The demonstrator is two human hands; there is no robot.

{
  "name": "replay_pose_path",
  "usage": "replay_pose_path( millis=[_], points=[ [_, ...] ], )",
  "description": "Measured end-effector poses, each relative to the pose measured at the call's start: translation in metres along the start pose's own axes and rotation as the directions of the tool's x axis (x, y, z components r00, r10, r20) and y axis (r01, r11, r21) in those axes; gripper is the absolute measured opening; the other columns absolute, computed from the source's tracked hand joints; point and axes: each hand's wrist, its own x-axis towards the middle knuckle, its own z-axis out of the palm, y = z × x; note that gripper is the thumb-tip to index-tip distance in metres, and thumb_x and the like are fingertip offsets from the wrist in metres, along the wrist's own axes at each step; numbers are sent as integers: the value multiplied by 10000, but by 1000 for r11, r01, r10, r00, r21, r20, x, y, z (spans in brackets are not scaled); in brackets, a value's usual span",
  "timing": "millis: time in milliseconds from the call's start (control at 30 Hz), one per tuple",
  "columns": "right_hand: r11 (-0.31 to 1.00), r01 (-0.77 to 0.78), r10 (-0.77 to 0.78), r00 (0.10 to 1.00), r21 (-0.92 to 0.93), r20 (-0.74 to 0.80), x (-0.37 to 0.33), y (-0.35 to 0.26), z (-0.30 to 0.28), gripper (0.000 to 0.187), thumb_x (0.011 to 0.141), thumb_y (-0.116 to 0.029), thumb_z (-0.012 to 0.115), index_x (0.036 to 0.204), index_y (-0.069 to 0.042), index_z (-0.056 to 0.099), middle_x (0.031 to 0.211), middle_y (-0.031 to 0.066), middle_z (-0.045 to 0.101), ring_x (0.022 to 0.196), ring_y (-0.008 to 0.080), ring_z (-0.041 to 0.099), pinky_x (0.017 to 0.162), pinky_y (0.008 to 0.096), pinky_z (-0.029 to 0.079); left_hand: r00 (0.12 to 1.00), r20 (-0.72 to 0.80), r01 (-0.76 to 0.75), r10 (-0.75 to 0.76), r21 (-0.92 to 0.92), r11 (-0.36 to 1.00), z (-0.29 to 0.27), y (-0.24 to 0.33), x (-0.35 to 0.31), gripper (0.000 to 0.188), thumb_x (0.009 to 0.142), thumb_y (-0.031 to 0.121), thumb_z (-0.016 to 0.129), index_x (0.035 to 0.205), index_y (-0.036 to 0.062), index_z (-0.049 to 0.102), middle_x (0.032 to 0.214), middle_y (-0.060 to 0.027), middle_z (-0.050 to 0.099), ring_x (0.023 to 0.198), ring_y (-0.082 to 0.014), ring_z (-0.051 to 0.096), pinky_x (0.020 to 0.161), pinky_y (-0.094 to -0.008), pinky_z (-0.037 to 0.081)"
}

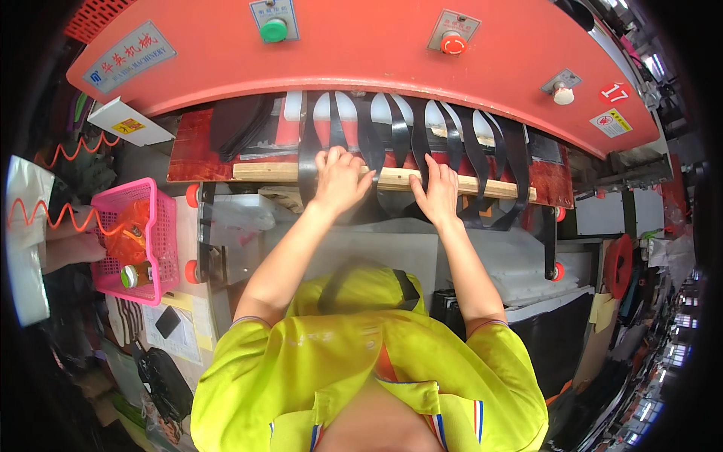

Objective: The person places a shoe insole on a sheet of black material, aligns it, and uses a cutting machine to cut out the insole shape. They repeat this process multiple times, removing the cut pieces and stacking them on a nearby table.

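Note:
A black flexible sheet (309, 151) with several long oval cut-outs lies over the red board of the machine, its narrow strips hanging down over the front. Across the board's front edge runs a pale wooden bar (260, 172). My left hand (340, 181) rests on the bar and the black strips, fingers bent and thumb spread to the right. To its right, my right hand (438, 193) lies on the bar beside another strip, fingers stretched forward and thumb apart. White and red surfaces show through the cut-outs. What is under my fingertips is partly hidden.
Above the board stretches the red machine beam (361, 64) with a green button (273, 30) and a red button (453, 43). Black sheets (239, 126) are stacked at the board's left. A pink basket (156, 241) holds an orange bag and a jar. Another person's arm reaches in beside it.

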Motion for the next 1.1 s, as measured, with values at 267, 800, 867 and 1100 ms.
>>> replay_pose_path(
  millis=[267, 800, 867, 1100],
  points=[
    [999, -52, 48, 976, 12, 214, -41, -18, -39, 598, 845, -341, 680, 1315, -21, 496, 1039, 186, 593, 1016, 370, 545, 935, 455, 411, 998, 64, -18, 19, -18, 1000, -21, 22, -49, 273, 836, 324, 682, 883, 56, 707, 941, -99, 655, 1052, -275, 509, 972, -462, 303],
    [1000, 14, -8, 948, -15, 318, -28, -175, -28, 1093, 609, -535, 859, 1491, -150, 339, 1492, 410, 157, 1376, 546, 245, 1112, 542, 303, 958, -106, 276, -265, 105, 955, -204, -13, -168, 846, 715, 338, 837, 1406, 49, 445, 1415, -244, 446, 1340, -422, 392, 1104, -494, 323],
    [999, -40, 45, 944, -24, 327, -46, -189, -22, 1080, 595, -521, 847, 1476, -136, 356, 1481, 430, 124, 1371, 560, 220, 1096, 584, 296, 900, -91, 435, -427, 258, 862, -225, -31, -214, 978, 677, 417, 848, 1460, 66, 381, 1477, -266, 356, 1378, -451, 322, 1126, -535, 269],
    [996, 9, 21, 948, -90, 317, -102, -206, -32, 1050, 599, -505, 823, 1474, -147, 367, 1462, 429, 175, 1323, 562, 289, 1079, 582, 310, 859, 241, 390, -452, 267, 881, -228, -33, -310, 963, 768, 615, 702, 1540, 197, 308, 1567, -317, 113, 1441, -485, 166, 1142, -568, 211]
  ],
)
